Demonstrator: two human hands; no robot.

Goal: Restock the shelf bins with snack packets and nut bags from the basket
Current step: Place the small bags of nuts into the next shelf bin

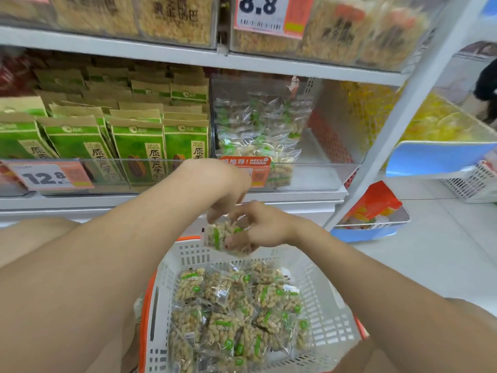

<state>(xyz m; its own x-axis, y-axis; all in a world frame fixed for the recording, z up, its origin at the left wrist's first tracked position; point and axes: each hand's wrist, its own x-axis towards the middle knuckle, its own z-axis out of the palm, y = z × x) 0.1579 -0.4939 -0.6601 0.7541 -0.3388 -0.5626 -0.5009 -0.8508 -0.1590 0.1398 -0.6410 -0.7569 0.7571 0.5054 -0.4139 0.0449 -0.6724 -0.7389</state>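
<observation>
While nut bags point(223, 319) fill the basket point(332, 328), the left hand point(223, 189) and right hand point(261, 227) together grip one bag point(219, 234) above its rim

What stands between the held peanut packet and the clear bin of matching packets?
Only the bin's clear front wall, bearing an orange tag, rises between the peanut packet and the matching packets inside. The opening above that wall looks free.
</observation>
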